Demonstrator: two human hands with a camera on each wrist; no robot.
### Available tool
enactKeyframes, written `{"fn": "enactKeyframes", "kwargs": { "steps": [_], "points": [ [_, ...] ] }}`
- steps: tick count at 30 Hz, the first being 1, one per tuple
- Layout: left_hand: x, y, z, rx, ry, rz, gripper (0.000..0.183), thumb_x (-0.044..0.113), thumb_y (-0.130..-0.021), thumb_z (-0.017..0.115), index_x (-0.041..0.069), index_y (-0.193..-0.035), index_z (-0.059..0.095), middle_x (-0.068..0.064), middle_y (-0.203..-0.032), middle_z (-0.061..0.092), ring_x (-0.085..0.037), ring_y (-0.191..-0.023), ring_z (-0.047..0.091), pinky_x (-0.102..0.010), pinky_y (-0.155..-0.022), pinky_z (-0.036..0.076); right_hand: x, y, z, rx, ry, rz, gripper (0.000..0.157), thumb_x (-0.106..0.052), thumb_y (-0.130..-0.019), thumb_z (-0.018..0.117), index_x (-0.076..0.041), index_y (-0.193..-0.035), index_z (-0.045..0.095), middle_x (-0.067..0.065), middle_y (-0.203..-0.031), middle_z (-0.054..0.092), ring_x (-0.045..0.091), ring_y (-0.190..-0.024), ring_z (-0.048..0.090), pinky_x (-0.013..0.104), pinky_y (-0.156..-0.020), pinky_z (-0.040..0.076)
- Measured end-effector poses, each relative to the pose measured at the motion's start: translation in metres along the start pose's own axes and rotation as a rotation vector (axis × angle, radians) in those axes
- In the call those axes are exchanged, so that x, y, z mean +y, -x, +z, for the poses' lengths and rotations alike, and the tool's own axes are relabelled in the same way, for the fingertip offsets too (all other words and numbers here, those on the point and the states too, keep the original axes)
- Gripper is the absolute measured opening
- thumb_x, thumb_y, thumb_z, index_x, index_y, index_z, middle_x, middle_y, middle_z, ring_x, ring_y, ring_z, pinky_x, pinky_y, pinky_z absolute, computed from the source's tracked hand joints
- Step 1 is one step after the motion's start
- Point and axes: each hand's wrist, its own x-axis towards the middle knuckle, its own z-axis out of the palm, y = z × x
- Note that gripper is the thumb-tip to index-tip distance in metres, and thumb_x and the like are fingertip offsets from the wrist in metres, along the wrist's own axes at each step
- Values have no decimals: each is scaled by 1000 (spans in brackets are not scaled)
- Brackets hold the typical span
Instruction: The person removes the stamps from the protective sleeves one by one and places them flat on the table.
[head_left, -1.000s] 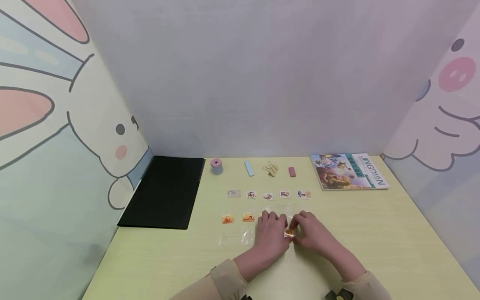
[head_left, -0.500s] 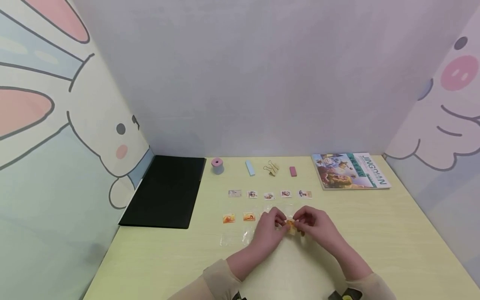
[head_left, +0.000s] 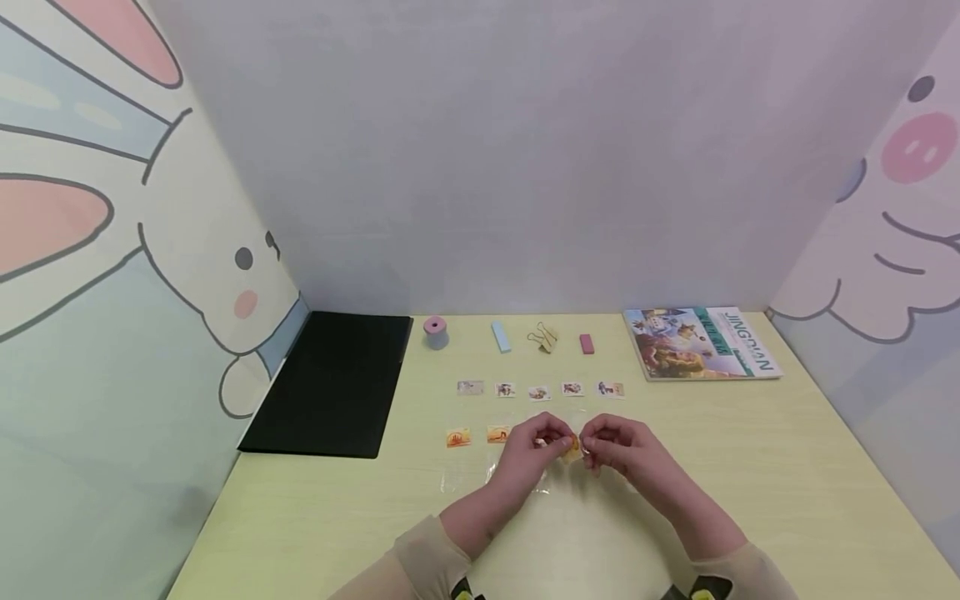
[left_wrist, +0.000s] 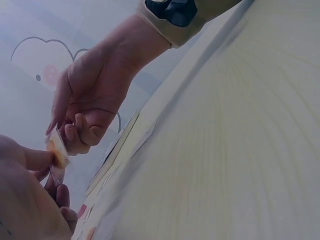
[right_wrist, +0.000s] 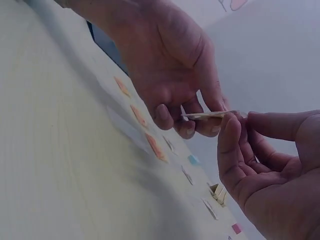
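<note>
An orange picture stamp in a small clear plastic sleeve is held up between my two hands. My left hand pinches one side of it between thumb and fingers. Thumb and fingertips of my right hand pinch the opposite edge. From the right wrist view the sleeved stamp shows nearly edge-on, above the table. To the left of my hands lie two orange stamps, with clear sleeves in front of them. Another orange stamp shows in the right wrist view; my left hand partly covers it from above.
A row of several small picture stamps lies beyond my hands. Behind it are a thread spool, a light-blue stick, binder clips and a pink eraser-like block. A black folder lies left, a book right.
Both hands have lifted from the tabletop with the sleeved stamp. My left hand has shifted slightly left, and a clear sleeve now shows below it.
</note>
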Motion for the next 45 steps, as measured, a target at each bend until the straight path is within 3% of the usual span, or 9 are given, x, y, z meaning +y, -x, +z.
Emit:
{"fn": "enactKeyframes", "kwargs": {
  "steps": [7, 18, 21, 24, 28, 31, 33, 39, 45],
  "points": [
    [0, 1, 0, -45, 57, -18, 7, 26, -85, 67, 21, -90, 67, 3, -86, 65, -11, -83, 56, -28, -72, 41, 3, 1, -3, -124, -175, -24, 22, -4, -97, 45, 11, -113, 45, 11, -92, 59, 18, -80, 58, 32, -71, 51],
    [1, 2, 0, -79, 132, -44, 8, 23, -85, 67, 18, -91, 67, -1, -87, 63, -12, -82, 55, -27, -75, 43, 8, 0, -4, -144, -234, -42, 14, 1, -96, 43, 7, -108, 46, 7, -90, 59, 17, -78, 57, 28, -70, 49],
    [0, 1, -1, -69, 141, -41, 10, 20, -85, 68, 14, -93, 67, -3, -87, 64, -12, -81, 56, -26, -73, 44, 8, 0, -4, -97, -155, -65, 15, -1, -95, 48, 8, -106, 46, 10, -88, 58, 17, -75, 56, 31, -67, 49],
    [0, 1, -1, -46, 119, -26, 12, 20, -84, 68, 11, -93, 67, -6, -87, 64, -13, -80, 56, -25, -71, 43, 8, -1, -3, 2, 1, -82, 20, -8, -93, 55, 8, -105, 49, 13, -85, 57, 17, -71, 56, 35, -62, 49],
    [2, 2, -1, -12, 30, -11, 11, 23, -82, 71, 15, -90, 68, -5, -84, 64, -13, -79, 56, -24, -67, 42, 8, -2, -2, 160, 237, -53, 23, -19, -88, 64, 0, -101, 59, 15, -82, 61, 22, -66, 57, 37, -59, 49],
    [3, 3, -1, 10, -40, -2, 10, 24, -80, 73, 18, -87, 67, 0, -80, 64, -11, -77, 56, -22, -65, 41, 7, -3, 1, 228, 370, -49, 20, -24, -85, 68, -9, -97, 63, 12, -82, 64, 27, -67, 59, 35, -58, 50],
    [11, 6, -2, 19, -61, 4, 10, 20, -81, 73, 14, -87, 67, -3, -80, 65, -13, -76, 56, -22, -65, 41, 1, -2, 6, 245, 421, -55, 17, -23, -85, 69, -11, -95, 64, 11, -81, 64, 30, -67, 60, 35, -57, 50],
    [5, 4, -1, 32, -87, 11, 12, 19, -80, 73, 11, -87, 67, -4, -81, 66, -14, -75, 56, -25, -69, 43, -17, 3, 18, 216, 483, -64, 11, -15, -88, 65, -7, -94, 62, 17, -78, 63, 37, -65, 57, 31, -52, 47],
    [2, 3, -2, 52, -103, 19, 10, 24, -80, 74, 19, -83, 66, 4, -77, 65, -12, -74, 57, -23, -68, 44, 2, -3, 6, 194, 471, -32, 16, -27, -90, 62, -13, -96, 66, 11, -82, 65, 29, -68, 59, 34, -57, 49]
  ]
}}
